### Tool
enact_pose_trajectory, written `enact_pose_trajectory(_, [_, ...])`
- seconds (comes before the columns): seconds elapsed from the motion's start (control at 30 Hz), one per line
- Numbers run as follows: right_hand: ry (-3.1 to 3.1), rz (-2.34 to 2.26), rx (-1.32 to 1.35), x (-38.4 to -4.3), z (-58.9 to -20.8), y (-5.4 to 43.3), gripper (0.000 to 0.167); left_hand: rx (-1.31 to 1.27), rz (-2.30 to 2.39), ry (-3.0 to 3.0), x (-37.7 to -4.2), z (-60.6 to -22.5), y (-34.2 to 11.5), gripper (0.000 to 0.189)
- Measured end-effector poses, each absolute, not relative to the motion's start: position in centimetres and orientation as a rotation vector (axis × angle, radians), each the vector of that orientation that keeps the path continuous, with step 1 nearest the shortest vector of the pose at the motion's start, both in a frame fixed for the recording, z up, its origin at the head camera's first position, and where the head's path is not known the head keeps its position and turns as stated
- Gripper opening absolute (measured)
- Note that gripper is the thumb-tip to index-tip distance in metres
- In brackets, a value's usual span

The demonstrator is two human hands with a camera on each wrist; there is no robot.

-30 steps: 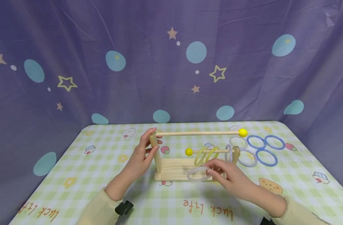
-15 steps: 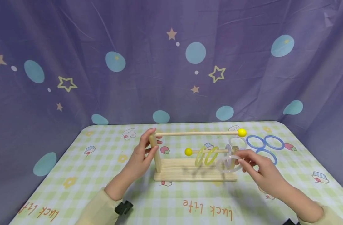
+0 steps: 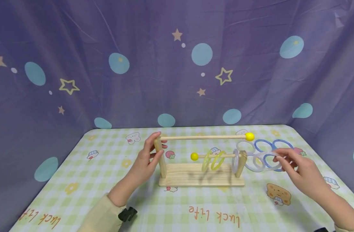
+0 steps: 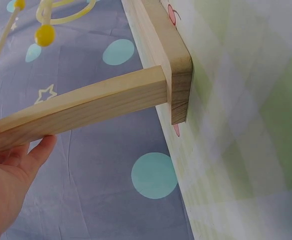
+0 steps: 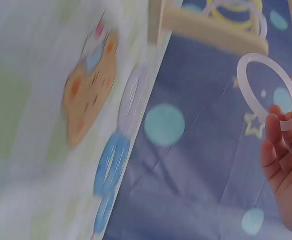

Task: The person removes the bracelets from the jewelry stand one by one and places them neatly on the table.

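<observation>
My left hand (image 3: 145,164) grips the top of the left upright (image 3: 161,161) of a wooden ring stand, thumb in front and fingers behind. The stand's base (image 3: 194,180) lies flat on the table. Its long upper rod (image 3: 203,138) ends in a yellow ball and carries no ring. On the shorter lower rod hang two yellow rings (image 3: 218,161) and, by the right upright, a pale lilac ring (image 3: 235,161). Right of the stand, my right hand (image 3: 302,169) pinches a clear whitish ring (image 5: 245,82) between thumb and fingers, raised above the table.
Blue rings (image 3: 263,145) and pale rings (image 3: 253,170) lie on the checked tablecloth (image 3: 130,206) to the right of the stand, partly behind the held ring. A purple patterned curtain (image 3: 153,64) stands behind and beside the table.
My right hand has carried the whitish ring rightward, from in front of the stand's base to over the rings on the table. The left hand keeps its grip on the upright.
</observation>
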State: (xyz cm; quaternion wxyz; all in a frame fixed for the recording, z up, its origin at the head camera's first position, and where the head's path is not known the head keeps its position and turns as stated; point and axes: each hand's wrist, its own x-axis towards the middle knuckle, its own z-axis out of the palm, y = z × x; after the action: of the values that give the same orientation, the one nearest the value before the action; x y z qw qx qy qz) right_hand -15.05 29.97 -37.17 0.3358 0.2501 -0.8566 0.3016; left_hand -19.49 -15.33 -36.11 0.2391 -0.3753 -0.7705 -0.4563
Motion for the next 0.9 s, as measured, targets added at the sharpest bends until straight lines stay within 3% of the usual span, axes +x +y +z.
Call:
enact_pose_trajectory(0.4, [-2.367,0.659,0.426,-15.8,-37.9,35.6,0.019,-1.033,-1.24,-2.107,-19.6,-36.2,-15.4,0.062])
enact_pose_trajectory(0.9, [-2.599,0.426,0.352,-17.7,-40.1,40.9,0.014,-1.031,-1.242,-2.118,-19.6,-36.2,-15.4,0.063])
